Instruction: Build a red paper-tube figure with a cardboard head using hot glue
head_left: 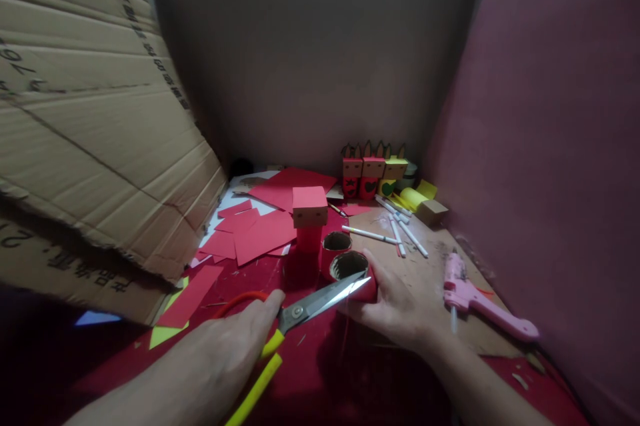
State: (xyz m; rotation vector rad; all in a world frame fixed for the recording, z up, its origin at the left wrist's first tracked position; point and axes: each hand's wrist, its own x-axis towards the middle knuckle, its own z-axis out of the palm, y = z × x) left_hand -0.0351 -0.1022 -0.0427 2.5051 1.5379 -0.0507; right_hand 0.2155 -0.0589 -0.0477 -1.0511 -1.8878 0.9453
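My left hand (240, 333) is closed round the handles of a pair of scissors (313, 303), one handle orange-red and the other yellow. The blades point right and lie almost together, their tips across the rim of a red-covered cardboard tube (369, 291). My right hand (395, 309) grips that tube from the right, with its open end up. Just behind it stands a second red tube (331, 254). Left of this is a red figure (309, 239) with a box-shaped head and two dark eyes. The scissor handles are partly hidden by my left hand.
Red paper sheets (265, 236) lie to the left, beside a large leaning cardboard panel (100, 113). Finished-looking figures (369, 176) stand at the back. Several white markers (370, 234) and a pink glue gun (467, 299) rest on a cardboard sheet (360, 218) at the right.
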